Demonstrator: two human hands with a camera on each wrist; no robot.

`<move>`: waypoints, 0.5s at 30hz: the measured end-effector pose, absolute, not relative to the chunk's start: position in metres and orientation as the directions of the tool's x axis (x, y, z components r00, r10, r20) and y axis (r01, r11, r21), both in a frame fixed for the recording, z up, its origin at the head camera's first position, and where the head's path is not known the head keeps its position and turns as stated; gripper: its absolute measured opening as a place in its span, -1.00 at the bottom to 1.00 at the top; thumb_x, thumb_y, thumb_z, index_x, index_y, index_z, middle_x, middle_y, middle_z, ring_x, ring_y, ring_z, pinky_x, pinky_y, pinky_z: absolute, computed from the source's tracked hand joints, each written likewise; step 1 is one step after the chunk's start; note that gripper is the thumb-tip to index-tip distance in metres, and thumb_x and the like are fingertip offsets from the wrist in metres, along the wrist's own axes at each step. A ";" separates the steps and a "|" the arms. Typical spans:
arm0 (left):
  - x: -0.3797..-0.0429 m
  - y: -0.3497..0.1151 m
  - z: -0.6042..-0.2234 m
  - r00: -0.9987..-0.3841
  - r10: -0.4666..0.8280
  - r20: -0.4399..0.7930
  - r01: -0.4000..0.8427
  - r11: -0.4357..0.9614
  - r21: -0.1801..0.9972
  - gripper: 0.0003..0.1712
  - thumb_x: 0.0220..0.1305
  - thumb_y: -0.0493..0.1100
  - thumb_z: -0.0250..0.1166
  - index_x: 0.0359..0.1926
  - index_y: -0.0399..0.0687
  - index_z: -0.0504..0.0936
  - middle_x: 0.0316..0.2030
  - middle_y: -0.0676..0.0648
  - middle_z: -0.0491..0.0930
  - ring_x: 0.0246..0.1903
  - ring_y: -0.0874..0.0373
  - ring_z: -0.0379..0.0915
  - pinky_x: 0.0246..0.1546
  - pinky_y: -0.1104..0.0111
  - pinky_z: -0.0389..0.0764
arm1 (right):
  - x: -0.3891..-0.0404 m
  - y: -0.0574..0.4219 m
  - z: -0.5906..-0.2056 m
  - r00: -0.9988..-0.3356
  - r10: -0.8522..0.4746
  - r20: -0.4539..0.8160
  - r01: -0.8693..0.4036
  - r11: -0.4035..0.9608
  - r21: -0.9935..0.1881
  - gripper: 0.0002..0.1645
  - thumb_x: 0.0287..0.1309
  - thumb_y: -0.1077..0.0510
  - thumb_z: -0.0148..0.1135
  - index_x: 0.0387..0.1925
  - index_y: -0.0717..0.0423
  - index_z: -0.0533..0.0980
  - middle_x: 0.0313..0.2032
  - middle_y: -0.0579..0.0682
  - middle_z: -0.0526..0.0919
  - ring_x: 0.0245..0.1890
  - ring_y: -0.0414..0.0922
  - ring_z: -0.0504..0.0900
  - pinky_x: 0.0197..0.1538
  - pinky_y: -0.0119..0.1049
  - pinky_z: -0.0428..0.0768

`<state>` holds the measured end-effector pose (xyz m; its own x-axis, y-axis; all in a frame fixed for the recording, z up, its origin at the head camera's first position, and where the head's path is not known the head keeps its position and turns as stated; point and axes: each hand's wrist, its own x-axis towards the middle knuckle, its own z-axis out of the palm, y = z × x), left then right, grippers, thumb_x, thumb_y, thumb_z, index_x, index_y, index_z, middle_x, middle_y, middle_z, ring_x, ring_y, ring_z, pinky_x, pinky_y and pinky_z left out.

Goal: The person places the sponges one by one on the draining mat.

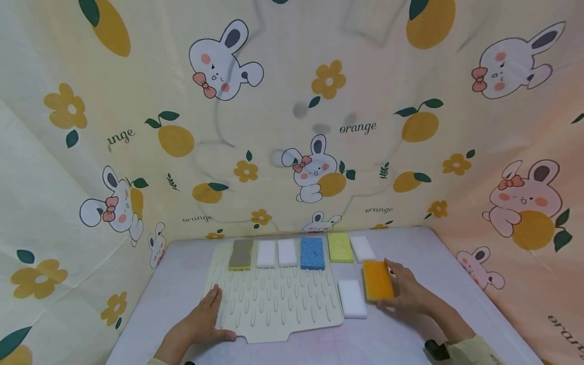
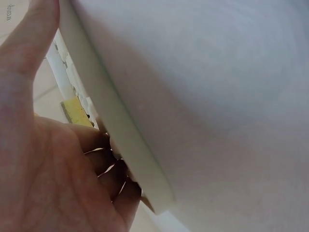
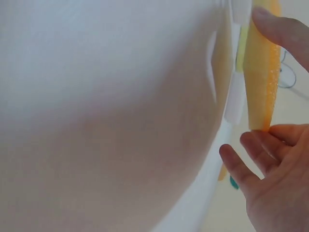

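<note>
My right hand (image 1: pixel 406 289) pinches an orange sponge (image 1: pixel 377 280) with a yellow side, between thumb and fingers at its two ends. In the right wrist view the sponge (image 3: pixel 260 72) is seen edge-on, raised above the table. At the left corner of a cream ridged draining board (image 1: pixel 278 304), my left hand (image 1: pixel 196 324) rests with its fingers along the side and thumb at the front edge. Along the board's back are a grey-and-yellow sponge (image 1: pixel 241 254), two white sponges (image 1: pixel 266 254) and a blue sponge (image 1: pixel 312 253).
Right of the board, a yellow-green sponge (image 1: pixel 340 248) and a white sponge (image 1: pixel 363 249) lie on the white table (image 1: pixel 410 243) near its back. Another white sponge (image 1: pixel 353 299) lies beside the board's right edge. A printed curtain (image 1: pixel 274 101) hangs behind and at both sides.
</note>
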<state>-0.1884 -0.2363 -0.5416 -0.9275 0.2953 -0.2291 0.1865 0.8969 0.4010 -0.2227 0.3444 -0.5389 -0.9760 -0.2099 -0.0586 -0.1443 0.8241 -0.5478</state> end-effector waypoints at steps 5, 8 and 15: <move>-0.187 -0.237 -0.540 -0.928 0.290 -0.234 0.177 0.896 0.408 0.61 -0.06 0.39 0.67 0.59 -0.61 0.02 0.63 -0.57 -0.10 0.62 -0.46 -0.10 0.57 -0.25 0.16 | -0.223 0.334 -0.540 -0.970 -0.240 0.038 -0.217 0.788 -0.576 0.54 -0.06 -0.28 0.74 0.66 0.29 0.01 0.48 0.44 0.27 0.34 0.38 0.41 0.30 0.47 0.52; -0.186 -0.237 -0.541 -0.927 0.288 -0.241 0.170 0.893 0.416 0.62 -0.07 0.39 0.68 0.60 -0.60 0.02 0.63 -0.57 -0.11 0.62 -0.47 -0.11 0.57 -0.25 0.16 | -0.224 0.323 -0.539 -0.970 -0.239 0.043 -0.216 0.770 -0.601 0.51 -0.05 -0.24 0.74 0.66 0.27 0.03 0.48 0.41 0.28 0.32 0.35 0.44 0.30 0.42 0.54; -0.189 -0.237 -0.542 -0.927 0.288 -0.239 0.172 0.895 0.411 0.63 -0.09 0.40 0.68 0.61 -0.58 0.01 0.64 -0.54 -0.11 0.63 -0.44 -0.11 0.57 -0.24 0.17 | -0.228 0.294 -0.536 -0.970 -0.241 0.036 -0.209 0.748 -0.629 0.50 -0.08 -0.19 0.78 0.67 0.22 0.07 0.49 0.34 0.30 0.29 0.27 0.47 0.29 0.33 0.59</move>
